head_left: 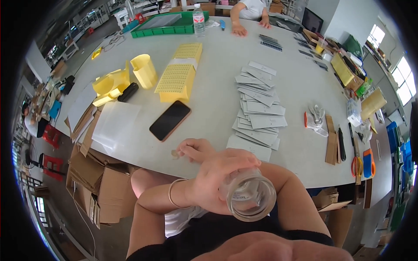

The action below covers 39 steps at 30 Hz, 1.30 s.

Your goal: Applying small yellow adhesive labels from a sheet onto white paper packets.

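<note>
My left hand [213, 176], with a thin bracelet on its wrist, is wrapped round a clear glass jar [251, 198]. The jar is tilted, one round end facing up toward me close to my chest. Behind it my right forearm crosses to the left. There my right hand [196, 149] is closed at the table's near edge, pinching a small, round, yellowish piece [175, 154] whose kind I cannot make out. A dark-screened phone [170, 120] lies just beyond my right hand. To the right of it, a long overlapping row of pale grey cards [257, 104] runs away from me.
Yellow perforated sheets [179, 74] lie bundled beyond the phone, beside a curled yellow sheet [144, 71]. Farther back stand a green tray [163, 25] and a water bottle [198, 21]. Scissors [357, 163] and a tape roll [369, 163] lie right. Another person's hands [239, 30] rest at the far edge.
</note>
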Each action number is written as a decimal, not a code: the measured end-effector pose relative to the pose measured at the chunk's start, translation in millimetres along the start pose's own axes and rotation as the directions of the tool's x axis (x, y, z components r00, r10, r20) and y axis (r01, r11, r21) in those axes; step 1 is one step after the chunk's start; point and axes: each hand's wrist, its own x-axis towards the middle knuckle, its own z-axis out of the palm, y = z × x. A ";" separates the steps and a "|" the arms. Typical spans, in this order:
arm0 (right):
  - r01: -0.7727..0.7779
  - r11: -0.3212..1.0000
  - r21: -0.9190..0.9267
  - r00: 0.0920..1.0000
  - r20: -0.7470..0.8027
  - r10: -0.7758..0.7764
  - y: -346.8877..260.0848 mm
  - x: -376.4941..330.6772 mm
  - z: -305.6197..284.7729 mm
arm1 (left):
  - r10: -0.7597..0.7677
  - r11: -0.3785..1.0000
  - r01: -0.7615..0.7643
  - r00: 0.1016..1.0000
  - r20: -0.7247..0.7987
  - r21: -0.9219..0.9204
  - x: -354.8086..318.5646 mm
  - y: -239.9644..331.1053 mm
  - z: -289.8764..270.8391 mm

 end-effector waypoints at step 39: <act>0.460 0.847 0.267 0.887 -0.106 -0.449 1.6 -0.3 21.6 | 0.359 0.868 -0.371 0.928 0.099 0.331 31.7 14.6 -9.7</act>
